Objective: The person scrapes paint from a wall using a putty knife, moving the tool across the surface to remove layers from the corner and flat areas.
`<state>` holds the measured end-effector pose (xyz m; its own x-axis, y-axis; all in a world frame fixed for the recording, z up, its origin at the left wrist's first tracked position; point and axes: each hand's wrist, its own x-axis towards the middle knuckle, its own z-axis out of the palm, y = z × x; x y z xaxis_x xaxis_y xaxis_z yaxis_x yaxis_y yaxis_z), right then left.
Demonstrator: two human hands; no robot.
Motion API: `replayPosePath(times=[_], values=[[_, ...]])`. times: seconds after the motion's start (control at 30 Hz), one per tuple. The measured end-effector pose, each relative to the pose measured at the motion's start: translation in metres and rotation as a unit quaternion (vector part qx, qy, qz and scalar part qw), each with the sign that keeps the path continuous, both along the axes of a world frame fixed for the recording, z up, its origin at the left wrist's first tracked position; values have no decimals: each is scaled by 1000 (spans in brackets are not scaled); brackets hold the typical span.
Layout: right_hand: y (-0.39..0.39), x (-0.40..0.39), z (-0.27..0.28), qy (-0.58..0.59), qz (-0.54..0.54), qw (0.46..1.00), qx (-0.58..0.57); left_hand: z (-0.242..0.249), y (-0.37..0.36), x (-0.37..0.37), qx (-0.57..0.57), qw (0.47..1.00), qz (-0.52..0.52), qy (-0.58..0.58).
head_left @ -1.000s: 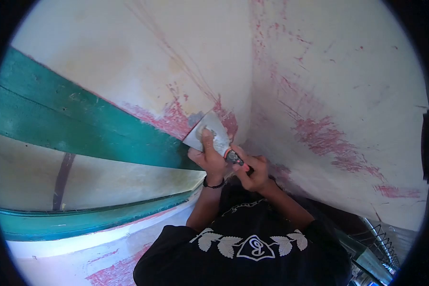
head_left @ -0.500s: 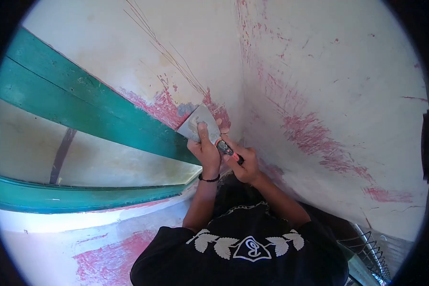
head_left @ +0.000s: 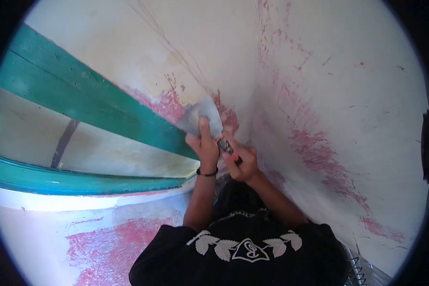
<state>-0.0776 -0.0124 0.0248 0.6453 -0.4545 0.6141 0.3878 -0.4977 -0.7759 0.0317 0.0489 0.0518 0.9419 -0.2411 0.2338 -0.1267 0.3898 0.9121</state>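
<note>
A putty knife [head_left: 212, 113] with a broad metal blade and a black and red handle lies against the wall, its edge over a scraped red patch [head_left: 169, 105]. My right hand [head_left: 241, 162] is closed around the handle. On the blade's near face my left hand [head_left: 206, 147] presses with one outstretched finger, its other fingers curled at the blade's lower side. A dark bracelet [head_left: 207, 171] circles my left wrist. The blade hides part of the wall surface behind it.
Left of the blade runs a green painted frame [head_left: 95, 102], with a second green strip [head_left: 81, 182] below it. The right wall [head_left: 376, 119] meets this wall at a corner and carries red scraped marks [head_left: 314, 150]. Coiled metal wire [head_left: 355, 269] shows at lower right.
The view has shifted, so the wall marks sit farther right. The blade has slid over the grey spot that showed beside it earlier. Both hands keep their hold.
</note>
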Motion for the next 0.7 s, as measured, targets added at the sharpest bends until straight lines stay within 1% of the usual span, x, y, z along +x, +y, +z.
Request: replayPosePath(times=[0.03,0.07,0.13,0.17,0.27,0.37,0.4,0.5,0.7], values=[[-1,0,9,13,10,1000,12,7,-1,5,13,1000,3,-7],[0,1,12,5,11,1000,13,9,-1,10,19,999,1,-46],[0,5,20,-17,5,1000,13,9,-1,8,28,998,12,-46],[1,3,18,-7,6,1000,13,10,-1,5,33,998,15,-47],[2,-12,-11,23,4,1000,7,1,-2,-21,-30,997,-7,74],[12,-17,-32,52,-6,999,14,-12,5,-19,-11,997,-59,44],[13,-17,-33,53,-8,998,15,-15,3,-18,-45,994,-65,70],[13,-14,-28,48,-17,999,6,-17,6,-14,-48,994,-83,60],[9,-11,-35,44,-40,997,-46,-19,3,-13,-45,995,-70,52]])
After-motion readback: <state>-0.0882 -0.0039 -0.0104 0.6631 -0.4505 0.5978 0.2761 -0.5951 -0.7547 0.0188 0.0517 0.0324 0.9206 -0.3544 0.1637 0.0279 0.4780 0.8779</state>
